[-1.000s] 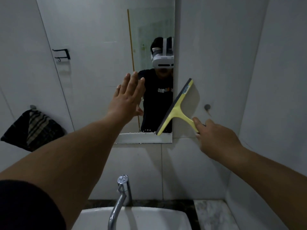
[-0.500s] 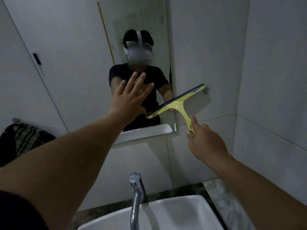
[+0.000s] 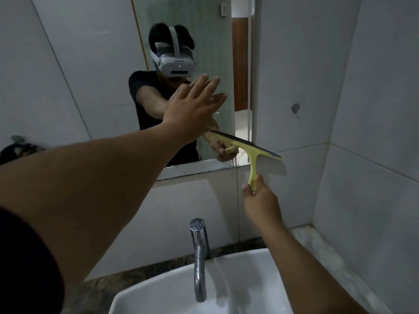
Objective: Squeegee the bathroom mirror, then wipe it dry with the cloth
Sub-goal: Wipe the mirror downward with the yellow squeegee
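The tall narrow mirror (image 3: 210,41) hangs on the white tiled wall above the sink. My left hand (image 3: 192,109) is raised flat against the glass, fingers apart, holding nothing. My right hand (image 3: 258,196) grips the lower end of the handle of a yellow squeegee (image 3: 251,150). Its dark blade lies near the mirror's bottom right corner, tilted down to the right, with its right end past the mirror's edge over the wall tile. A dark striped cloth (image 3: 20,150) hangs at the far left edge, mostly hidden behind my left arm.
A chrome tap (image 3: 199,252) rises over the white basin (image 3: 240,288) below the mirror. A marble counter (image 3: 317,243) runs along the right wall. A small round fitting (image 3: 295,108) sticks out of the wall right of the mirror.
The squeegee has dropped lower toward the mirror's bottom right corner, and its blade has tipped from raised on the right to lowered on the right. My left hand stays flat on the glass.
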